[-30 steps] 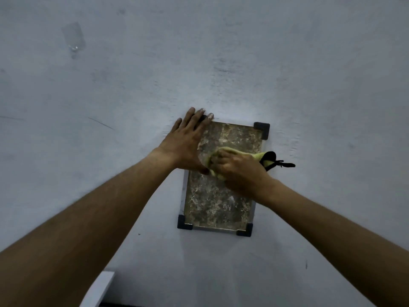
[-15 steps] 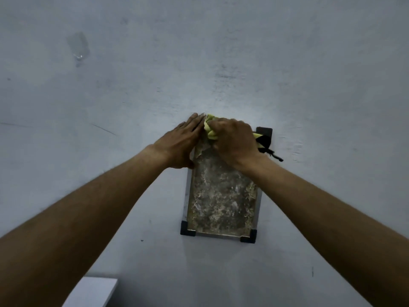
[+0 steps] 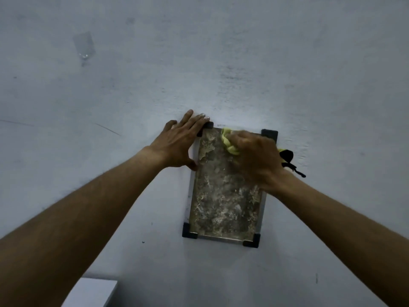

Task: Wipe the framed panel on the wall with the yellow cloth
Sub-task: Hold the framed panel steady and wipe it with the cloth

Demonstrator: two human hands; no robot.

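A framed panel (image 3: 223, 196) hangs on the pale wall, its mottled brown-grey face edged in metal with black corner caps. My right hand (image 3: 254, 160) presses a bunched yellow cloth (image 3: 229, 142) against the panel's upper right part; a black tag of the cloth sticks out to the right of the wrist. My left hand (image 3: 179, 145) lies flat on the wall with spread fingers, covering the panel's top left corner and touching its left edge.
A clear stick-on hook (image 3: 84, 46) is fixed to the wall at the upper left. A white flat surface (image 3: 93, 293) shows at the bottom left, below my left forearm. Faint scratches mark the wall to the left.
My right hand with the cloth went from the panel's middle up to the top edge, then slid right along the top. My left hand stayed at the top left corner.
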